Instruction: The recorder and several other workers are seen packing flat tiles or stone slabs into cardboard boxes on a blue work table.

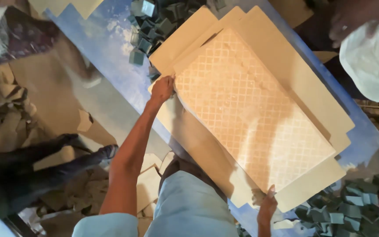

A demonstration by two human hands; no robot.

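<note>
Both hands, left (162, 89) and right (267, 208), grip the patterned tile (251, 105).

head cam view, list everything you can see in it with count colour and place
patterned tile: one, pale cream with a raised diamond grid, top of the stack, held at two ends
plain tiles: several, cream, stacked and fanned out under the patterned one
table: one, blue and white mottled top, under the stack
small blocks: many, grey-green, one heap at the table's far end, another at lower right
broken tile pieces: many, tan, on the floor at left
another person: one, white cloth, upper right corner
left hand: on the patterned tile's far left corner
right hand: on its near edge
</note>
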